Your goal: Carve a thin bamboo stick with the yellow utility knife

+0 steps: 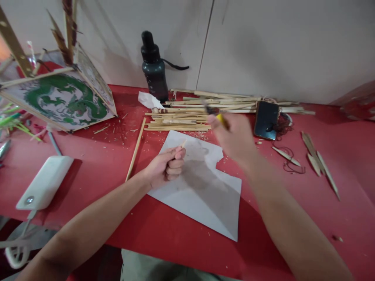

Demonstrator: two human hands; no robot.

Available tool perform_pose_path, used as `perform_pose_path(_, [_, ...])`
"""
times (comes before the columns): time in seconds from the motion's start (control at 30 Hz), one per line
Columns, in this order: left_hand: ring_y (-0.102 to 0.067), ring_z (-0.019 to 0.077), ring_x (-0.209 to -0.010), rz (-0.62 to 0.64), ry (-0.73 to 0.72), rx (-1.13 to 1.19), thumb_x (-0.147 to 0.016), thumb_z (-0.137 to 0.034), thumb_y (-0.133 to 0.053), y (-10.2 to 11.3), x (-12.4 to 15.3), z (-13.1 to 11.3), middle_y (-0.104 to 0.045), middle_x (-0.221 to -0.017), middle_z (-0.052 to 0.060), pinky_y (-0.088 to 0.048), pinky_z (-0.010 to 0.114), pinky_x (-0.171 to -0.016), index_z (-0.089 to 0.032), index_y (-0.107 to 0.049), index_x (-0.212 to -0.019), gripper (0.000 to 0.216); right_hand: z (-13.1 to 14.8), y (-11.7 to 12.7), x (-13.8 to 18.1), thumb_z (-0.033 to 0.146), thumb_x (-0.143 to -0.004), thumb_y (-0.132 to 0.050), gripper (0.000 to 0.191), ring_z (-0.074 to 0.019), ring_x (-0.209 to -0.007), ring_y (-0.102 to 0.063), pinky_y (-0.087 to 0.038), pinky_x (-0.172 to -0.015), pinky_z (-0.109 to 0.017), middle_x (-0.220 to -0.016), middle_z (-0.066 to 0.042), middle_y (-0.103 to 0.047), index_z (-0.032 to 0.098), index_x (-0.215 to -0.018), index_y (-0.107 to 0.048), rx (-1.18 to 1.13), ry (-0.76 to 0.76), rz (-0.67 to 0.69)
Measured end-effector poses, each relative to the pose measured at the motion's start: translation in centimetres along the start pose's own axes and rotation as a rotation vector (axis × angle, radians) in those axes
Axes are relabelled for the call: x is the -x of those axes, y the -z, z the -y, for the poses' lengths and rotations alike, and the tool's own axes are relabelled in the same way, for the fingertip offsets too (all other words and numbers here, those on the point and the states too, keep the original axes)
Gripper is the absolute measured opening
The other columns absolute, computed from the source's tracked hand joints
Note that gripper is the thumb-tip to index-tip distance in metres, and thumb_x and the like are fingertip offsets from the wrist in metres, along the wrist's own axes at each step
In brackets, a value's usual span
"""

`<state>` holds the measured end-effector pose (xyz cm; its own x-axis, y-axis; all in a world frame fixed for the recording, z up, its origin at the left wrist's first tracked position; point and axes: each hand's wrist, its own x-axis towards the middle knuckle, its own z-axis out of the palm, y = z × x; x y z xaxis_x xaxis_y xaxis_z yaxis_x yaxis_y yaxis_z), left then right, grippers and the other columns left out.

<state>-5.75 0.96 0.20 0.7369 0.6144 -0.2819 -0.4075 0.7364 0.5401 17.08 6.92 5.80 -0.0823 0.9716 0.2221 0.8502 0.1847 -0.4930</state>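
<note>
My left hand (168, 164) is closed over the white paper (213, 199), gripping a thin pale piece of bamboo (183, 143) whose tip sticks out above the thumb. The rest of that piece is hidden in the fist. Up and to the right, my right hand (236, 134) is raised and blurred, wrapped round a yellow-and-black knife (222, 120). The knife's tip points up and left, over the cut bamboo sticks (175, 127); motion smears its outline. The two hands are apart. The paper is creased, with a ragged notch at its right edge.
A single bamboo stick (135, 150) lies left of the paper. Behind are a dark bottle (155, 74), longer bamboo strips (228, 99) and a phone (266, 120). A dragon-painted lantern frame (64, 97) and white power bank (43, 183) stand left; split bamboo pieces (319, 160) lie right.
</note>
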Motion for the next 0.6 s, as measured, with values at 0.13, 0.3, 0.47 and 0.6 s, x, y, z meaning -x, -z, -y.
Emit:
perform_pose_path(0.13, [0.004,0.0079,-0.045,0.003,0.012,0.05,-0.103,-0.04,-0.049,0.7,-0.1,-0.7,-0.008,-0.056,-0.01,-0.002,0.021,-0.036,-0.023,-0.037,-0.078,0.032,2.0,-1.6,1.3,0.06,-0.098,-0.051,0.05,-0.0127,-0.061,-0.042,-0.024,-0.059,-0.033,-0.066,0.001,-0.054,0.022,-0.067,-0.045,-0.074,0.15,0.354])
perform_pose_path(0.3, [0.005,0.008,-0.046,0.009,0.019,0.126,-0.105,-0.038,-0.046,0.7,0.2,-0.8,-0.007,-0.057,-0.01,0.0,0.022,-0.038,-0.023,-0.037,-0.078,0.032,1.6,-1.9,1.2,0.06,-0.098,-0.049,0.05,-0.012,-0.059,-0.039,-0.022,-0.059,-0.033,-0.063,0.002,-0.049,0.022,-0.067,-0.04,-0.114,0.15,0.397])
perform_pose_path(0.47, [0.004,0.0076,-0.047,-0.015,-0.01,0.169,-0.105,-0.036,-0.047,1.1,0.1,-0.9,-0.01,-0.057,-0.01,0.0,0.023,-0.039,-0.022,-0.039,-0.079,0.03,1.4,-1.2,1.1,0.063,-0.098,-0.048,0.053,-0.0118,-0.059,-0.038,-0.021,-0.059,-0.033,-0.062,0.003,-0.047,0.022,-0.066,-0.04,-0.103,0.158,0.38])
perform_pose_path(0.6, [0.003,0.0076,-0.046,-0.022,-0.016,0.14,-0.105,-0.038,-0.047,1.0,0.0,-0.9,-0.009,-0.057,-0.01,-0.002,0.022,-0.039,-0.022,-0.038,-0.079,0.031,1.7,-1.1,1.6,0.061,-0.097,-0.052,0.052,-0.0114,-0.058,-0.037,-0.021,-0.058,-0.033,-0.061,0.003,-0.046,0.022,-0.066,-0.039,-0.1,0.16,0.448])
